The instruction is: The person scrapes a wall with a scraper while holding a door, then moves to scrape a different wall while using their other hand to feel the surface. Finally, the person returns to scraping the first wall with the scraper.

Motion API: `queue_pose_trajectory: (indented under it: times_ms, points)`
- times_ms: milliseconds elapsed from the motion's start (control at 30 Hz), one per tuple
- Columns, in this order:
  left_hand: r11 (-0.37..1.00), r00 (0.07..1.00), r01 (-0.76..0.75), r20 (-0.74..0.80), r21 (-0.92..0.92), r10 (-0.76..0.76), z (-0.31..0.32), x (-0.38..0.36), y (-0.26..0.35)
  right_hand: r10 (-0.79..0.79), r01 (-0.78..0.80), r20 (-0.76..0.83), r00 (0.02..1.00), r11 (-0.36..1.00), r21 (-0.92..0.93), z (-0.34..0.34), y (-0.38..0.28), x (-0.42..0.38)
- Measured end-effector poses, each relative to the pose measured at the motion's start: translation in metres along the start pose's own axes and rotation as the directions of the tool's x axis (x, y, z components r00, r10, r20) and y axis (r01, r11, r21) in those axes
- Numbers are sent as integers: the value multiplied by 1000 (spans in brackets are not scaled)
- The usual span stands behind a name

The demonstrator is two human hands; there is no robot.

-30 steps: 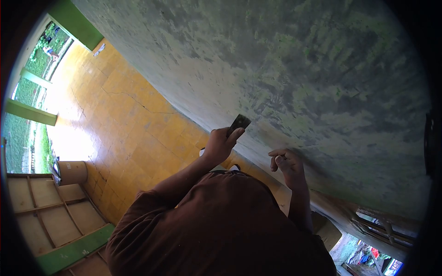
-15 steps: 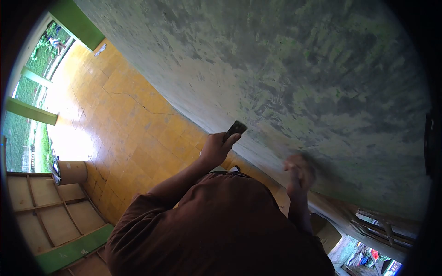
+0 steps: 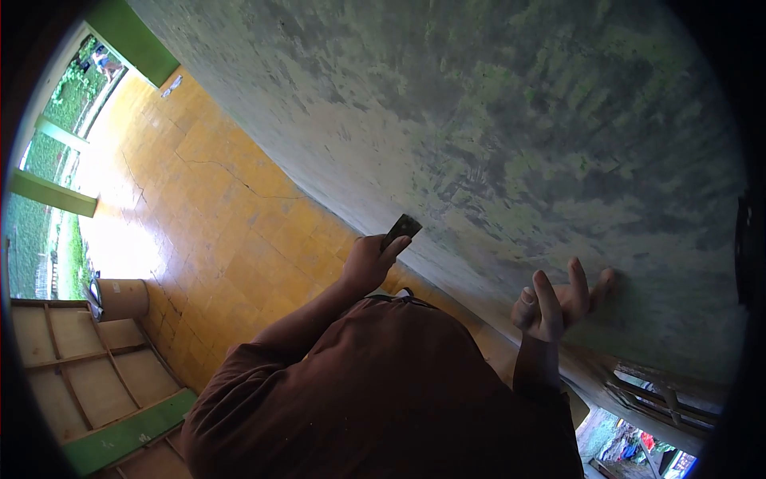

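My left hand (image 3: 369, 263) is closed round a dark flat rectangular scraper (image 3: 403, 230), thumb along its near face. The scraper's free end points up and right, close to the foot of the wall (image 3: 511, 152). That wall is grey-green and patchy, with pale and dark smears. To the right, my right hand (image 3: 558, 305) is raised palm up with its fingers spread and nothing in it. Its outermost fingertip is right at the wall surface in this view.
Yellow tiled floor (image 3: 231, 215), cracked in places, stretches to the left. A brown round container (image 3: 124, 298) stands beside a framed wooden panel (image 3: 88, 363). Green posts (image 3: 56, 194) line the bright open side, where a person (image 3: 105, 62) is outside. A wooden-barred opening (image 3: 662, 397) lies lower right.
My right hand, blurred before, has moved right and its fingers have spread. My left hand with the scraper has shifted only slightly left and down. The person outside has changed position.
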State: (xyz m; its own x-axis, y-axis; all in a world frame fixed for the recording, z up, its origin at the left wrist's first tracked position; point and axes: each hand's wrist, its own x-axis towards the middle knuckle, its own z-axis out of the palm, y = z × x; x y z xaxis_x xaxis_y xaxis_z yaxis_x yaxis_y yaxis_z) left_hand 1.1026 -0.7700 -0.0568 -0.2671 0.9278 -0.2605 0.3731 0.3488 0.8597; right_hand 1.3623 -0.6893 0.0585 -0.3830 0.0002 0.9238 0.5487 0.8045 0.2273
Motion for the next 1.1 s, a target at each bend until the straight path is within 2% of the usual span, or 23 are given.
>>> queue_pose_trajectory:
  times_ms: [33, 100, 233, 333, 400, 433, 500, 600, 733, 800, 1000, 1100]
  points:
    - [1000, 1000, 4, -3, 0, -4, 0, 6, 8, 11, -11, 0, 1000, 1000, -1, 1, 0, -1]
    - [993, 995, -93, -49, -76, 89, -1, 18, 30, 25, -25, 7, 1000, 1000, 10, 2, -2, -2]
    - [992, 996, -80, -51, -96, 75, -4, 8, 26, 11, -10, 39, 999, 999, -43, 0, -2, -5]
    - [998, 999, -46, -31, -32, 45, -5, 0, 8, 18, -17, 30, 999, 999, -43, 1, -1, -6]
    - [999, 1000, 18, -14, -27, -18, 0, -2, -6, 25, -24, 31, 999, 999, -37, 0, 0, -6]
    - [999, 1000, 19, -12, -26, -19, 1, 3, 6, 26, -24, 37, 999, 999, -39, -1, 0, -5]
    - [994, 994, -97, -60, -56, 93, 2, 15, 39, 27, -25, 43, 999, 999, -34, -1, -3, -5]
    - [985, 987, -162, -33, -54, 160, -3, 11, 41, 46, -43, 55, 997, 998, -50, -3, -3, -4]
    - [993, 992, -113, -55, -22, 111, -6, -2, 25, 65, -63, 65, 996, 998, -33, -4, -4, -4]
    - [1000, 999, -23, -28, -6, 22, -2, -6, 9, 78, -76, 75, 994, 997, -32, -5, -4, -5]
    - [989, 991, -134, -38, -65, 132, -4, 16, 39, 66, -64, 78, 995, 998, -22, -4, -3, -4]
    - [993, 994, -104, -27, -63, 102, -10, 4, 35, 55, -53, 78, 995, 998, -20, -4, -2, -4]
